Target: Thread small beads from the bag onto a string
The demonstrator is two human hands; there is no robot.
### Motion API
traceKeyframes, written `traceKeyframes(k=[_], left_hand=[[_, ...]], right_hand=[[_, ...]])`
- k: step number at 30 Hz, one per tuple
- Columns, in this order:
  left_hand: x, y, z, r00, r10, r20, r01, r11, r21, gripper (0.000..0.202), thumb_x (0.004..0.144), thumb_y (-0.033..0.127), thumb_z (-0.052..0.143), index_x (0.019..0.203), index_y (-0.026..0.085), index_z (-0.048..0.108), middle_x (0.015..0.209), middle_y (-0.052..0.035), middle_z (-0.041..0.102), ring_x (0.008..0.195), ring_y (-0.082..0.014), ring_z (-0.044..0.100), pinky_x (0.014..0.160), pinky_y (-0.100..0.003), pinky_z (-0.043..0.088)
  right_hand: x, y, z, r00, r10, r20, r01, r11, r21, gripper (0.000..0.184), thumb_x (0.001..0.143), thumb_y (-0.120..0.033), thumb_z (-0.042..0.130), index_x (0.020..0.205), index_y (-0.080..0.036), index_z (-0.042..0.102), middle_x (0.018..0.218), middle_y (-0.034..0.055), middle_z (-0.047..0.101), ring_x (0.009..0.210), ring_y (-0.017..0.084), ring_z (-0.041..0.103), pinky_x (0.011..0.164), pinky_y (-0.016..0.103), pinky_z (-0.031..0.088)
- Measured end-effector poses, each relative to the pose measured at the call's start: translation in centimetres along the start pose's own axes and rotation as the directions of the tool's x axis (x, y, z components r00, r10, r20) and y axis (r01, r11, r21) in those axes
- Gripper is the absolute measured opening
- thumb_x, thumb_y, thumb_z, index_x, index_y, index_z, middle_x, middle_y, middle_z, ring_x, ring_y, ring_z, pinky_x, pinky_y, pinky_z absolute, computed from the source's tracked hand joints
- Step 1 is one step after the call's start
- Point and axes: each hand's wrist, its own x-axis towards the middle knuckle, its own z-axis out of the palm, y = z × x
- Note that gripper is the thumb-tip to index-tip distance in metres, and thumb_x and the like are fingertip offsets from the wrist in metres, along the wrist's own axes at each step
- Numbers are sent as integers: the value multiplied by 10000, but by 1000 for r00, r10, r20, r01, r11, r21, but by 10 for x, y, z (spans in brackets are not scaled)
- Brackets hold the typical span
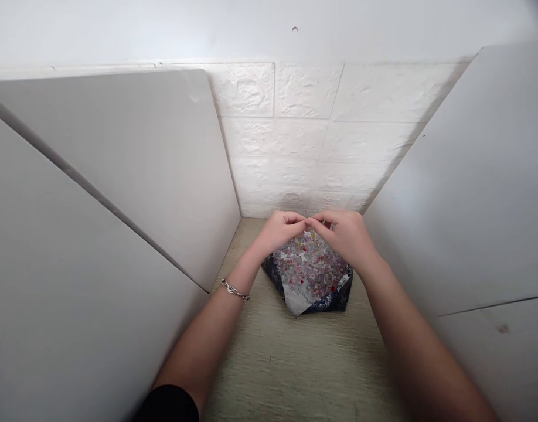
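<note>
My left hand [283, 231] and my right hand [344, 233] meet fingertip to fingertip above the far end of a heap of small beads [310, 264]. Both are closed in a pinch, thumb against fingers; whatever lies between the fingertips is too small to make out. The beads are mostly pink, clear and purple, with a few red and yellow ones. They lie on a dark blue patterned wrapper or cloth [339, 302] with folded edges and a pale, silvery inside [296, 300]. My hands partly hide its far edge.
The beads' wrapper rests on a greenish wood-grained table [290, 357]. White panels stand close by on the left [163, 158] and the right [453, 193]. Behind is a white brick-patterned wall [290, 138]. A silver chain bracelet [234, 291] circles my left wrist.
</note>
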Motion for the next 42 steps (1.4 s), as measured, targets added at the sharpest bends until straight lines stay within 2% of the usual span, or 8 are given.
traceKeyframes(k=[6, 9, 16, 23, 29, 32, 36, 42], left_hand=[[0, -1, 2, 1000, 15, -4, -15, 1000, 9, 256, 715, 350, 504, 654, 122, 606, 543, 28, 432, 521, -59, 311, 503, -212, 226], [0, -1, 2, 1000, 1, 2, -1, 1000, -30, 265, 711, 366, 522, 638, 121, 596, 538, 30, 429, 519, -57, 311, 506, -213, 227], [0, 0, 1, 1000, -9, -2, 9, 998, -65, 259, 711, 364, 532, 652, 121, 600, 572, 15, 464, 544, -63, 341, 522, -217, 246], [-2, 3, 2, 1000, -29, -5, 29, 998, -49, 275, 714, 372, 526, 629, 118, 589, 559, 15, 461, 527, -59, 330, 508, -217, 236], [-2, 7, 2, 999, -45, -18, 43, 997, -68, 241, 706, 350, 546, 652, 123, 610, 574, 16, 496, 511, -53, 338, 509, -213, 258], [-2, 8, 2, 999, -47, -2, 46, 997, -63, 251, 704, 360, 549, 665, 121, 616, 580, 12, 510, 521, -57, 355, 510, -212, 258], [-2, 7, 2, 999, -40, 29, 42, 996, -84, 253, 697, 356, 555, 685, 112, 618, 607, 6, 527, 557, -65, 395, 539, -212, 289], [-1, 5, 2, 998, -27, 61, 35, 990, -140, 257, 697, 364, 557, 680, 112, 605, 622, 2, 535, 581, -70, 417, 571, -216, 308]], right_hand=[[1, -1, 4, 999, 34, -35, -33, 999, 29, 184, 768, -244, 495, 656, -183, 628, 663, 15, 626, 628, 137, 533, 585, 258, 359], [2, -2, 6, 994, 96, -50, -89, 989, 118, 171, 750, -244, 497, 645, -174, 613, 648, 16, 613, 618, 134, 520, 573, 254, 352], [3, 2, 10, 945, 325, 39, -307, 838, 452, 241, 745, -363, 491, 674, -154, 590, 582, -5, 539, 522, 101, 443, 484, 229, 326], [4, 5, 5, 945, 322, 53, -304, 813, 497, 238, 737, -364, 506, 692, -155, 613, 603, 5, 556, 555, 111, 471, 506, 229, 360], [7, 13, 7, 889, 452, 73, -409, 714, 568, 269, 717, -399, 532, 690, -156, 643, 638, 19, 600, 510, 99, 461, 485, 232, 365], [8, 18, 10, 884, 444, 145, -428, 647, 631, 262, 675, -413, 589, 718, -166, 666, 669, 20, 617, 514, 92, 459, 494, 229, 379], [7, 19, 11, 896, 400, 193, -419, 621, 663, 257, 635, -404, 640, 751, -178, 678, 666, 7, 615, 538, 88, 454, 516, 225, 376], [5, 13, 9, 929, 328, 168, -358, 694, 624, 173, 684, -328, 585, 700, -166, 643, 658, 3, 602, 601, 102, 492, 572, 229, 389]])
